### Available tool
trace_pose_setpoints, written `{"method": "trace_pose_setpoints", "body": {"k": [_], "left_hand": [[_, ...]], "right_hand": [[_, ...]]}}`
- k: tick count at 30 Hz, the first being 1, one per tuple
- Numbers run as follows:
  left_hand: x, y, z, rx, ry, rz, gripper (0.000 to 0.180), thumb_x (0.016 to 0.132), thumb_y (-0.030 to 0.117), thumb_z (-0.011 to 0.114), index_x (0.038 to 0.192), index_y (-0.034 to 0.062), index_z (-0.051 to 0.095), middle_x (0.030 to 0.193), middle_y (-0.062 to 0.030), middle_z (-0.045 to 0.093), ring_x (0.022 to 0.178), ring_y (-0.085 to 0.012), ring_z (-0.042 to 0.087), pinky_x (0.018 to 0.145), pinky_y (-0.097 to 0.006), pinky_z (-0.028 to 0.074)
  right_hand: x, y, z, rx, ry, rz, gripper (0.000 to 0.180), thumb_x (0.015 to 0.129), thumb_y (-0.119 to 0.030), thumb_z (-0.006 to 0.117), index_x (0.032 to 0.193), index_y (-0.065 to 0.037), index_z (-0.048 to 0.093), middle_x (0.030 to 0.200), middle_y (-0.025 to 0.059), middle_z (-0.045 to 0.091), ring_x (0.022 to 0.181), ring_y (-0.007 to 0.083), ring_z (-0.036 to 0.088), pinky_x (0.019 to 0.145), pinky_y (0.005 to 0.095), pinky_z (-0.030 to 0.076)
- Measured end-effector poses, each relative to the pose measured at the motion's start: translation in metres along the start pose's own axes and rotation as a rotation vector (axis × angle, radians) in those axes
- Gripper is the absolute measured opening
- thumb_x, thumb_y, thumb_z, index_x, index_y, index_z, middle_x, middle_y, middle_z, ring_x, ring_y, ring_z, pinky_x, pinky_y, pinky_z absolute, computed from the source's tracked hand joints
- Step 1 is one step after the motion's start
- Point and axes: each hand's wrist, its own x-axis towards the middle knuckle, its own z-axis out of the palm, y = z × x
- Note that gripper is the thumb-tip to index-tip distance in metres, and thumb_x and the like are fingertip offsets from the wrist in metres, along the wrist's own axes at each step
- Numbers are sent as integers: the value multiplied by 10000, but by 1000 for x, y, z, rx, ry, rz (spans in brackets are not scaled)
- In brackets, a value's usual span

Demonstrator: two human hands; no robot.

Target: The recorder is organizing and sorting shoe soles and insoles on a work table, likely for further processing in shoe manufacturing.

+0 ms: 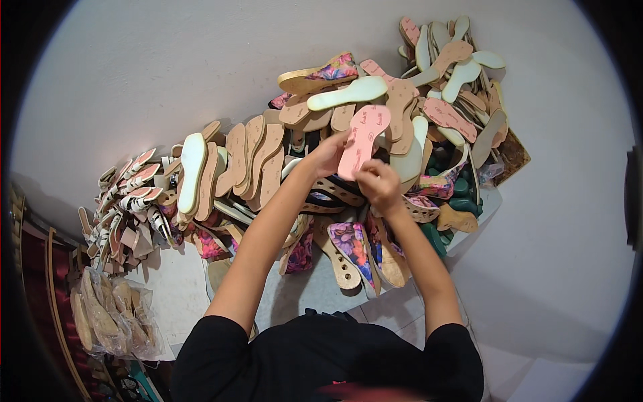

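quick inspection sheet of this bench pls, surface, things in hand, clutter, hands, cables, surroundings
surface: pale worktable, nearly all covered; a bare strip shows near the person
job's things: pink insole, held up over the pile by both hands
clutter: tan insoles stacked on edge, cream insole, floral wedge soles, strappy sandal uppers, dark green moulds, clear bag of soles
grippers: left hand grips the pink insole's left edge; right hand pinches its lower end
cables: nothing seen
surroundings: plain pale wall, tiled floor, dark red shelving at lower left
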Motion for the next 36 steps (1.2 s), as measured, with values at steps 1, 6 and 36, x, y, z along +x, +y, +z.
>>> {"method": "trace_pose_setpoints", "body": {"k": [1,6,36], "left_hand": [[-2,-1,-2,2,-2,2,519,917,400,323,1256,8,344,1142,-157,528,1037,-273,543,869,-424,453],[-24,-7,7,9,58,70,374,878,116,468,1222,18,360,1104,-149,551,953,-270,589,776,-392,517],[-65,-58,58,143,345,212,339,849,77,430,1160,-52,388,1095,-169,561,894,-239,603,768,-329,501]], "right_hand": [[-9,-7,3,50,-60,35,110,662,-19,636,767,-49,622,789,70,546,624,212,548,563,303,442],[-30,-39,-2,278,-141,203,198,678,-76,667,870,-74,621,891,73,519,665,197,553,602,274,462],[-62,-22,-58,334,10,657,203,769,-75,550,966,-37,585,995,95,518,873,202,537,734,284,443]]}}
